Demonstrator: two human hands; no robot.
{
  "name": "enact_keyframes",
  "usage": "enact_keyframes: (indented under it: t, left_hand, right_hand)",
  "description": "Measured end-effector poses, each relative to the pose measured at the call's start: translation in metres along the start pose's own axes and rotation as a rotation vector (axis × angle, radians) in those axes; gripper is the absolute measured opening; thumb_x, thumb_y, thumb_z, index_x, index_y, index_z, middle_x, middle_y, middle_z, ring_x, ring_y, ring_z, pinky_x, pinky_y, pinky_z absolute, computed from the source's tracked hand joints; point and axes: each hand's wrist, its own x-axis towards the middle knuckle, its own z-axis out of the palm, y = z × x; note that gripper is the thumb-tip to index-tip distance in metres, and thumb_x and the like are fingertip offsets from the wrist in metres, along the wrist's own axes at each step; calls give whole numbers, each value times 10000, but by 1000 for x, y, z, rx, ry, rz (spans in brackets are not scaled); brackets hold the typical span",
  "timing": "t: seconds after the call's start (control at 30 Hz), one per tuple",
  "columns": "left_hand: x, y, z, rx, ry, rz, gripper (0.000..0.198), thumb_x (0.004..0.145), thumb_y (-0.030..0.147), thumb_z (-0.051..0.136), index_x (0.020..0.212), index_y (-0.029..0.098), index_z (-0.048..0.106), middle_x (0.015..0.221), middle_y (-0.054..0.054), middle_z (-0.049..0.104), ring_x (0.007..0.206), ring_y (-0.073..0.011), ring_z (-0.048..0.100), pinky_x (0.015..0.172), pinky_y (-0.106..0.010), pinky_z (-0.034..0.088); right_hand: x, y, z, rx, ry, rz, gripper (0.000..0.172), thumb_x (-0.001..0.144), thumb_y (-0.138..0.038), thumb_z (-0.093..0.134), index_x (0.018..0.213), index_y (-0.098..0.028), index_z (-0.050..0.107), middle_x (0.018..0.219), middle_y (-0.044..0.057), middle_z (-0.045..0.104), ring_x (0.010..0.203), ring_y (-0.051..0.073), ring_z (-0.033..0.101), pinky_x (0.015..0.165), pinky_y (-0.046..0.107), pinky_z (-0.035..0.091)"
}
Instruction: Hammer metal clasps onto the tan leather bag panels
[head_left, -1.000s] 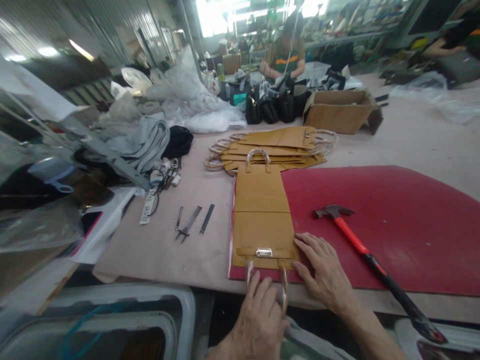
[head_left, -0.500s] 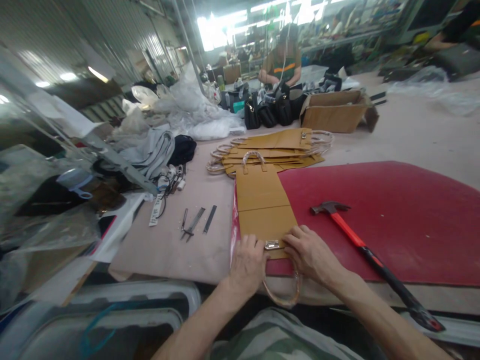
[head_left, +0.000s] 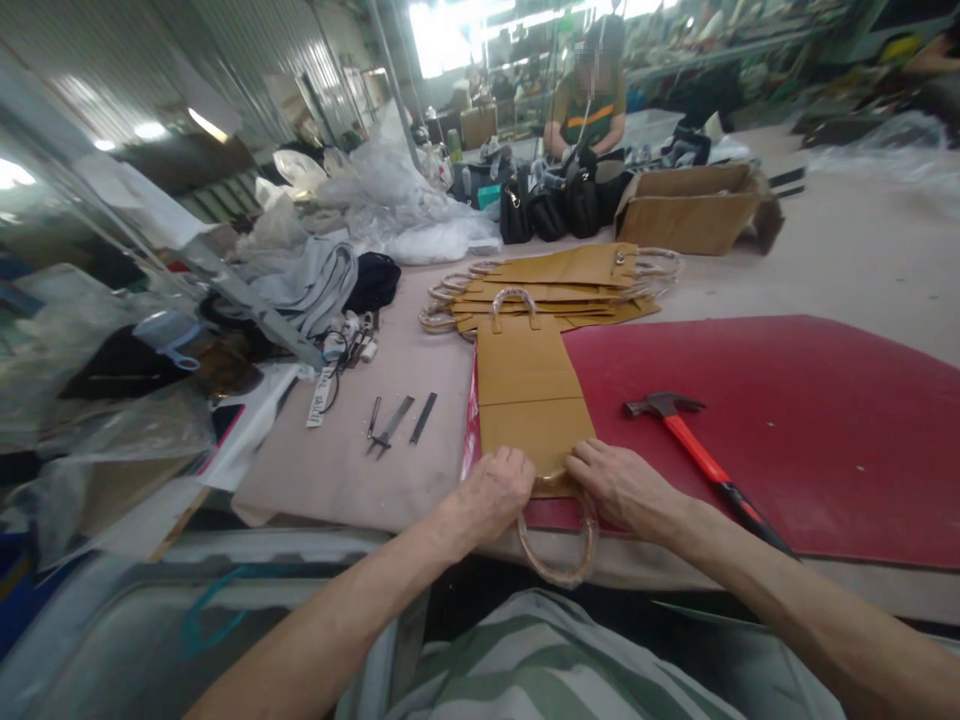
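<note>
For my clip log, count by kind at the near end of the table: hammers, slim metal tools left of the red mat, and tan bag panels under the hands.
Hammer: 1
Slim metal tools: 3
Tan bag panel: 1
Total: 5

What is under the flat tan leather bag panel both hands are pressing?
A red mat shows along both sides of the tan panel. The left hand and right hand cover its near edge; anything directly beneath is hidden.
</note>
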Motion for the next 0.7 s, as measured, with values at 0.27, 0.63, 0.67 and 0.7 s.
enact_keyframes:
  t: [0.27,0.63,0.67,0.7]
  left_hand:
    - [-39,-37,37,-448,367,236,349,975,63,367,1029,161,698,1139,-111,712,1169,-179,642,1034,-358,555]
    - [-40,-16,37,-531,496,57,297,943,76,419,1081,143,673,1169,-126,714,1209,-188,641,1065,-347,553]
    - [-40,-17,36,-532,487,58,289,940,81,427,1082,138,672,1173,-124,714,1213,-188,639,1074,-340,547]
    - [-40,-17,36,-529,474,63,280,937,86,437,1083,133,672,1173,-122,715,1213,-187,639,1079,-331,543]
  right_hand:
    - [-26,17,16,350,191,-78,296,908,-62,447,839,-206,697,1029,89,700,864,202,599,757,347,528]
    - [-38,-6,32,442,446,204,274,984,-243,458,1063,-256,721,1142,77,730,1099,253,662,926,441,569]
    - [-37,-5,35,402,458,214,260,986,-290,480,1078,-257,721,1156,79,724,1108,266,656,925,451,565]
    - [-36,-5,37,364,472,230,256,984,-335,501,1089,-248,717,1165,87,717,1105,279,652,921,459,562]
